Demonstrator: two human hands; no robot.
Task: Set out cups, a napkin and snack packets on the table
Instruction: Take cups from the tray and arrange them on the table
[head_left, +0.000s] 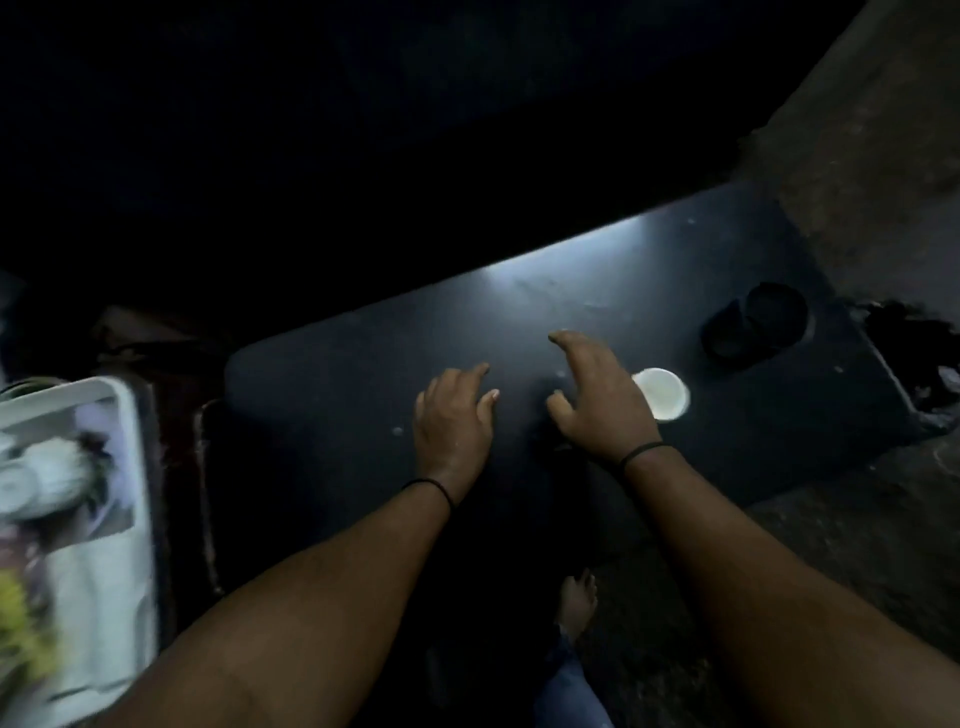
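At nine o'clock a white tray (132, 415) is seen, its contents blurred beyond telling. Over the dark table (322, 395), near centre, the left hand (453, 415) is held with fingers spread loosely, nothing gripped. The right hand (597, 400) is likewise held loose and empty. Just beside it, at three o'clock, a white cup (665, 395) stands upright on the table.

One head-worn camera looks steeply down and forward from above the person's forearms. The dark, matte rectangular table (363, 395) runs tilted across the middle, quite near. The white plastic tray (98, 395) is cut off, blurred, at the near left edge; the far part is black.
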